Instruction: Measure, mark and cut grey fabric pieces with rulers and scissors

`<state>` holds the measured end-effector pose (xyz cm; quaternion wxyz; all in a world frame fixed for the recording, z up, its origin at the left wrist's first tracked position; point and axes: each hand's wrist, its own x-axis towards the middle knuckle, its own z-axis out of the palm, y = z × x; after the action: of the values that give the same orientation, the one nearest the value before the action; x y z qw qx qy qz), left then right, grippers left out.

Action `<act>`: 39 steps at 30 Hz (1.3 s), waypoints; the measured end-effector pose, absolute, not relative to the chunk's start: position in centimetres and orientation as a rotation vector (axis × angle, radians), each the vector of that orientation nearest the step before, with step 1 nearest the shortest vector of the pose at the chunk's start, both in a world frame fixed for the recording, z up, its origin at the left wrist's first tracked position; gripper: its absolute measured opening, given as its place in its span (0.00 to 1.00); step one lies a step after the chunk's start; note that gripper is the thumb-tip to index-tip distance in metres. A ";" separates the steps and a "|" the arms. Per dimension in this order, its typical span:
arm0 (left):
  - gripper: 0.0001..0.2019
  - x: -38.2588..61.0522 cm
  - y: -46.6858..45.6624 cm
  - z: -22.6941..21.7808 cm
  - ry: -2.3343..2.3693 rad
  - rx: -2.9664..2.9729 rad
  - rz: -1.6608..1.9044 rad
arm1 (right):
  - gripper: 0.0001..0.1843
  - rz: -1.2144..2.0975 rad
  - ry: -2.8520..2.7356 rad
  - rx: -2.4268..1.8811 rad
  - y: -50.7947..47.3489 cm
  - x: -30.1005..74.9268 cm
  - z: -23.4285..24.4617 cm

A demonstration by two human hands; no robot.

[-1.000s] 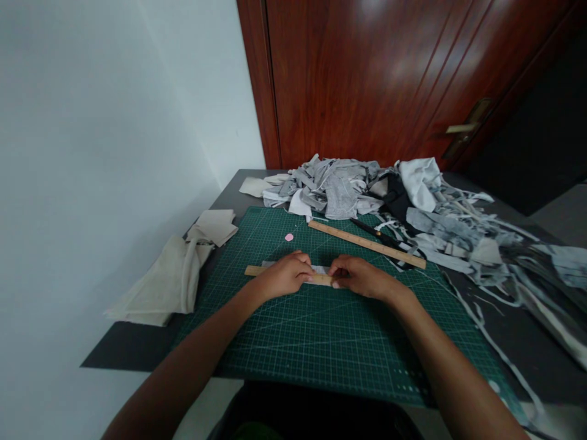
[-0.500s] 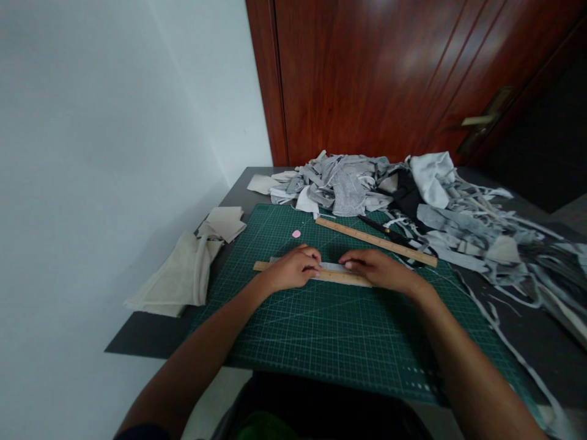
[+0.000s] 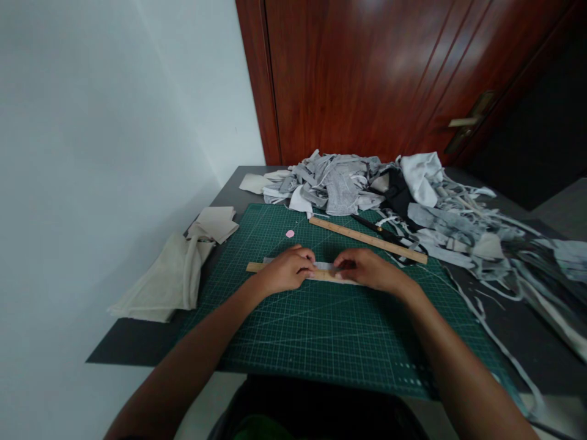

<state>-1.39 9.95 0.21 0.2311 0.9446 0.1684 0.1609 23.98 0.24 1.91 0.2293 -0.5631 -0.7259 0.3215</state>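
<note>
A wooden ruler (image 3: 325,275) lies across a strip of light grey fabric (image 3: 323,266) on a green cutting mat (image 3: 312,330). My left hand (image 3: 288,270) presses on the ruler left of its middle, thumb and fingers closed over it and the fabric. Over the right part of the ruler sits my right hand (image 3: 369,269), its fingers curled and thumb against the ruler, covering that end. Between the two hands a short stretch of ruler and fabric shows.
A second wooden ruler (image 3: 367,239) slants across the mat beside black-handled scissors (image 3: 389,236). Behind and right lies a heap of grey fabric scraps (image 3: 342,183). Cream cloth (image 3: 160,281) rests at the left edge. A pink disc (image 3: 290,233) lies on the mat.
My right thumb has come nearer onto the ruler, and its gap from the index finger has widened. My left hand stays on the ruler. The whole view has shifted slightly.
</note>
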 end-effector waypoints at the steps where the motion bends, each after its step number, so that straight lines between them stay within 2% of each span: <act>1: 0.07 -1.4 9.8 0.4 0.460 2.621 0.433 | 0.08 0.897 -2.012 -1.539 0.2 23.7 1.7; 4: 0.04 -1.3 9.2 0.9 0.437 2.698 0.389 | 0.06 0.867 -2.056 -1.513 0.2 23.4 1.1; 10: 0.09 -0.9 8.6 0.7 0.450 2.831 0.381 | 0.07 0.814 -2.095 -1.593 0.1 23.8 0.5; 15: 0.12 -0.9 8.5 0.6 0.443 2.868 0.398 | 0.05 0.910 -2.087 -1.709 -0.2 24.8 0.8; 28: 0.16 0.9 4.7 0.3 0.934 2.948 0.417 | 0.07 0.948 -2.066 -1.840 -0.2 26.7 -0.1; 39: 0.16 1.0 3.8 0.4 0.985 2.933 0.428 | 0.08 0.988 -2.061 -1.856 -0.1 27.0 0.2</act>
<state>1.05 3.83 0.43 0.0093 0.9390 0.3154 0.1370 26.95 -0.07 0.24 0.0985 -0.6273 -0.6965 0.3341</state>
